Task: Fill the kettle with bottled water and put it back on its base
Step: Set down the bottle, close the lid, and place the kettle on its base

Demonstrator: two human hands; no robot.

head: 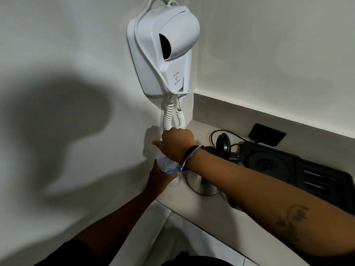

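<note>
1. Bottle [167,164] stands at the desk's [203,210] left edge by the wall; left hand [160,179] fingers wrap its body, right hand [177,144] fingers close over the top (presumably the cap).
2. Hold the body steady while twisting.
3. Kettle [201,184] sits just beside, lid up; hair dryer [165,48] cords hang close above.

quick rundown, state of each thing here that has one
water bottle: upright on the counter, gripped by left hand, right hand over its top
kettle: lid open, off its base
kettle base: bare, on the black tray
hair dryer: docked on the wall
</note>
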